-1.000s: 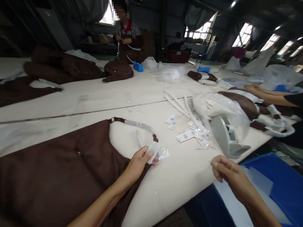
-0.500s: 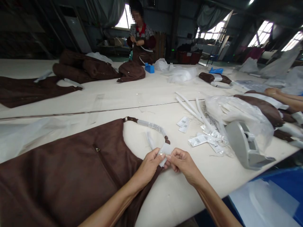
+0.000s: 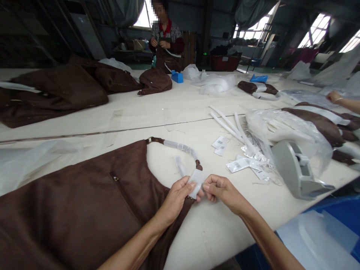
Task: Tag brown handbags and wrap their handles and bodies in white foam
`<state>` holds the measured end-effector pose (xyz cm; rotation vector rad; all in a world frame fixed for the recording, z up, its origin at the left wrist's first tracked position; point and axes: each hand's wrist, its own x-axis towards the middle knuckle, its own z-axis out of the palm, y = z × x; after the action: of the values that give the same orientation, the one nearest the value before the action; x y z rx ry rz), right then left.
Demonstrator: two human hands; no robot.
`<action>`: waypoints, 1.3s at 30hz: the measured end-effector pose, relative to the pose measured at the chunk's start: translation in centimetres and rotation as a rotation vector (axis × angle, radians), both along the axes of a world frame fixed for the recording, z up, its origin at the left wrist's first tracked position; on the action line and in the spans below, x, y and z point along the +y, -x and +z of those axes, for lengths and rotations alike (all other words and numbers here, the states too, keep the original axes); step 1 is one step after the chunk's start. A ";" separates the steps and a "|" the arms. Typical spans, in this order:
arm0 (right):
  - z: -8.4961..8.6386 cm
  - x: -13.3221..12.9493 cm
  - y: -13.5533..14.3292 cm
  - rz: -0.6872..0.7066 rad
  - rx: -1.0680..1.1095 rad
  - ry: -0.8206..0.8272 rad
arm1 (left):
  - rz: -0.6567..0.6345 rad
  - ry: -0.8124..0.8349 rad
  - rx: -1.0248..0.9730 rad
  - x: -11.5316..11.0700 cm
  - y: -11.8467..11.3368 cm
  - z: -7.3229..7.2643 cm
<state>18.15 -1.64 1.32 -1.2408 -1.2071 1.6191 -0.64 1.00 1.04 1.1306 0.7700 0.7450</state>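
A large dark brown handbag lies flat on the pale table, with a small zip on its face. Its curved handle arches up at the right, partly covered in clear wrap. My left hand is closed around the handle's near end, pinching a white wrapping sheet folded about it. Just right of the sheet, my right hand has thumb and forefinger pressed together; whatever sits between them is too small to make out. A white strip lies inside the handle's curve.
Tags and white foam strips lie right of the handle. Beyond them stand a grey tape dispenser and a plastic bag. More brown bags are across the table. A person works opposite; another's hand shows at right.
My right hand has drawn slightly right, away from the white sheet, while my left keeps its hold. Across the table at left, a brown bag has shifted. The hand at far right has lifted.
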 end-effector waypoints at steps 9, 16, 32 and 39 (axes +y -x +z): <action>-0.9 0.8 2.4 -0.003 0.172 -0.060 | 0.039 0.197 -0.170 0.0 0.4 -0.7; -1.9 0.9 3.2 -0.047 0.253 -0.040 | 0.040 0.175 -0.194 -0.1 0.2 -0.8; -2.8 2.3 5.1 -0.205 0.307 0.100 | 0.040 0.151 -0.206 0.1 -0.6 -2.9; -4.1 1.3 3.8 -0.054 0.511 0.093 | 0.030 0.043 -0.190 0.6 -1.0 -4.3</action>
<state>14.39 -0.35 -2.78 -0.8267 -0.7788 1.8216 0.39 1.63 -3.30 0.9959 0.6408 0.8447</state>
